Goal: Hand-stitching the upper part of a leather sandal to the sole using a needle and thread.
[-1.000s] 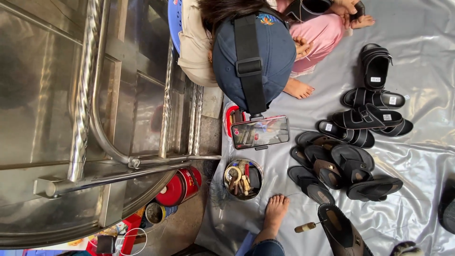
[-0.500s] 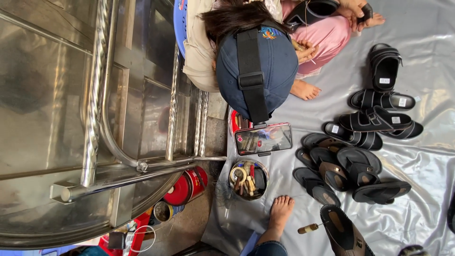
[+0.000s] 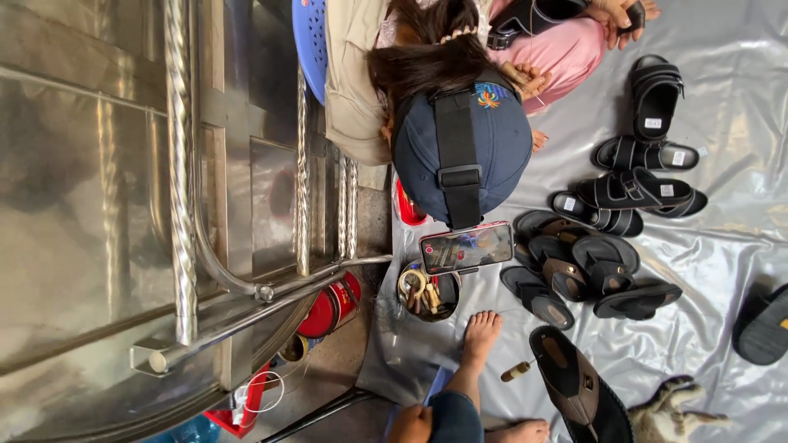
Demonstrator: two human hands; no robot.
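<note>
Closer now, the capped co-worker's head (image 3: pixel 460 148) fills more view; my own hands stay hidden, their grip untellable.

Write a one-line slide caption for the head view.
Seated person in navy cap holds black strap sandal; more black sandals lie on grey plastic sheet near a round tool tin.

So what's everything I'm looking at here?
black sandals: about a dozen, spread over the sheet
silvery sheet: one, on the ground
seated person: one, navy cap, holding a black sandal at the top
phone: one, strapped to the cap
bowl of small tools: one, dark, beside the phone
wooden-handled tool: one, on the sheet
red canister: one, under the steel railing
small furry animal: one, bottom right
bare foot: one, bottom edge
own hands: none clearly in view
</note>
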